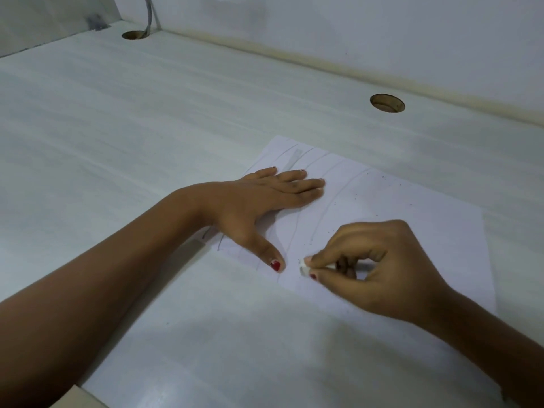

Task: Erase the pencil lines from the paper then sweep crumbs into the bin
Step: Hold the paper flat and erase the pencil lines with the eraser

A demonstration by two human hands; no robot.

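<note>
Bare forearms; left hand [259, 201] nails seemingly red-polished

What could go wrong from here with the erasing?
1. The eraser works near the paper's front edge; the left hand presses only the far left part, so the sheet may crease or slide.
2. Crumbs lie scattered near the right edge; strokes could flick them onto the desk.
3. Several pencil lines pass under or beside the left hand and may get smudged or missed.

You see a pale wood-grain surface [147, 128] meeting a white wall [382, 33]. It has two round cable holes: one [387, 103] at the right rear, one [135, 35] at the far left, with a grey cable [150, 16] entering the latter.
</note>
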